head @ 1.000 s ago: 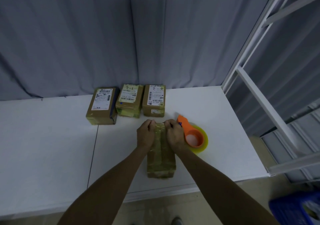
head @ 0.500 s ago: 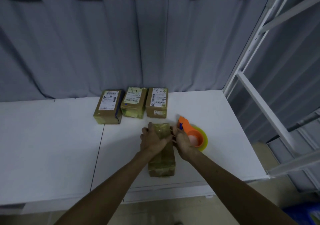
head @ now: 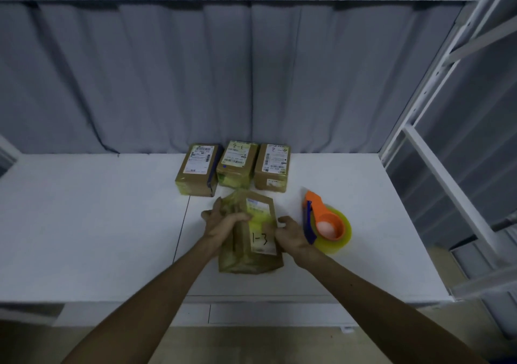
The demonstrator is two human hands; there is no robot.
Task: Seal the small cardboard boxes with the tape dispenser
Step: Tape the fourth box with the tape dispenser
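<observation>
Three closed boxes sit side by side at the back of the white table, right by the grey curtain: the left box, the middle box and the right box. Each has a white label on top. All are shut, so what is inside cannot be seen.

The fourth box is nearer, between both hands, tipped so its label marked "1-3" faces up. The left hand has its fingers curled over the box's far left part. The right hand grips the box's right edge, thumb on the label. The orange tape dispenser, with a yellow roll of tape, lies on the table just beside the right hand.
</observation>
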